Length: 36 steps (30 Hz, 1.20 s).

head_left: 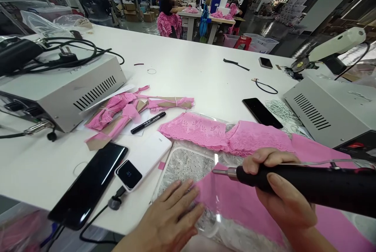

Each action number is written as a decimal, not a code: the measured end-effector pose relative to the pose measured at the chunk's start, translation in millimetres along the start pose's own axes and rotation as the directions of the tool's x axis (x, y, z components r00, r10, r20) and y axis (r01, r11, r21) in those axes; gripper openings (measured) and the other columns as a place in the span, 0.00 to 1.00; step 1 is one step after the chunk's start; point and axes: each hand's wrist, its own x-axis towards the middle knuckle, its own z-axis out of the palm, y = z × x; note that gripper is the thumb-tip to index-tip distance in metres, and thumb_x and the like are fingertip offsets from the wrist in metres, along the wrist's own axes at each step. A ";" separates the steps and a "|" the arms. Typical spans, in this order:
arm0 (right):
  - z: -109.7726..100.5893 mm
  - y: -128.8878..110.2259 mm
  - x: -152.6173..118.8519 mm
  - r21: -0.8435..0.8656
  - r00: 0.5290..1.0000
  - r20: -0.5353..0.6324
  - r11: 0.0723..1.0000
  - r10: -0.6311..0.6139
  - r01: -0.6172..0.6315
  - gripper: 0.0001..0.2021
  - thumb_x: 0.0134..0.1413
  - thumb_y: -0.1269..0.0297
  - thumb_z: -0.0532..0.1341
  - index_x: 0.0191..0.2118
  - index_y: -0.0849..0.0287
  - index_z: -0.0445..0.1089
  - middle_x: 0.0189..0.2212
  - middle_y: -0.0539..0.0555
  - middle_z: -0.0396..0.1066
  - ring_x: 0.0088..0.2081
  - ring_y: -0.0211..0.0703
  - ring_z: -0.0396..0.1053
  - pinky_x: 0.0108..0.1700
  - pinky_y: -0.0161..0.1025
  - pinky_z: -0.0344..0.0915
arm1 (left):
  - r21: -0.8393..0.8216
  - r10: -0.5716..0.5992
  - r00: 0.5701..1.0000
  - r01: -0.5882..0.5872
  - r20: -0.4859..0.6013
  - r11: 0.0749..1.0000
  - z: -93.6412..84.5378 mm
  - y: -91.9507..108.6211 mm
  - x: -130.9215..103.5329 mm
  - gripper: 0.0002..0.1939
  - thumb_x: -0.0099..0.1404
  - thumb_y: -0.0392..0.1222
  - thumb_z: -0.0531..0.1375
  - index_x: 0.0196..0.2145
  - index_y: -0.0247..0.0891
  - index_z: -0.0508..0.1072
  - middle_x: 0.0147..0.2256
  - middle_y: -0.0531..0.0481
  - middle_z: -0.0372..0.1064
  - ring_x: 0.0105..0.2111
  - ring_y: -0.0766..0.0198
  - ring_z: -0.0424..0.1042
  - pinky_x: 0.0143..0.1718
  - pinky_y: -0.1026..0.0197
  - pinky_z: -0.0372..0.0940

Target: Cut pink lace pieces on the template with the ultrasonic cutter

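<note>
My right hand [283, 189] is wrapped round a thick black handheld tool [323, 185] with a narrow metal tip. That tip points left, over the corner of a smooth pink fabric piece [243, 201]; I cannot tell whether it touches the cloth. My left hand [170, 213] lies with fingers stretched out, fingertips at the left edge of the same piece. Beneath is a grey speckled board [185, 166] with a glossy pale rim. Along its far side lie scalloped pink lace pieces [196, 130], joining more pink cloth at the right.
Left of the board are a white power bank [149, 158], a large black phone [88, 185], a marker [148, 123] and pink straps [114, 111] on cardboard. Grey metal boxes [96, 91] flank both sides. Another phone [261, 113] lies beyond the lace. A person [169, 13] sits farther back.
</note>
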 end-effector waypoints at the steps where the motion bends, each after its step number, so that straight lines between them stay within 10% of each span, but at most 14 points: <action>1: 0.7 -0.8 -0.4 0.009 1.000 0.002 1.000 0.004 -0.004 0.04 0.54 0.65 0.65 0.36 0.56 0.71 0.33 0.51 0.66 0.28 0.37 0.68 0.30 0.39 0.72 | -0.002 -0.008 1.000 0.008 0.012 1.000 -1.3 0.7 -0.1 0.19 0.68 0.38 0.59 0.56 0.36 0.69 0.57 0.42 0.68 0.65 0.51 0.57 0.61 0.46 0.61; 36: 34.0 -5.2 -18.5 -0.023 0.985 0.167 0.999 0.051 -0.048 0.04 0.57 0.61 0.62 0.38 0.52 0.69 0.32 0.51 0.63 0.27 0.38 0.65 0.29 0.39 0.72 | -0.030 -0.077 0.994 0.079 0.071 0.996 -17.5 7.5 -5.4 0.19 0.68 0.37 0.59 0.56 0.36 0.69 0.58 0.44 0.68 0.63 0.51 0.59 0.61 0.48 0.61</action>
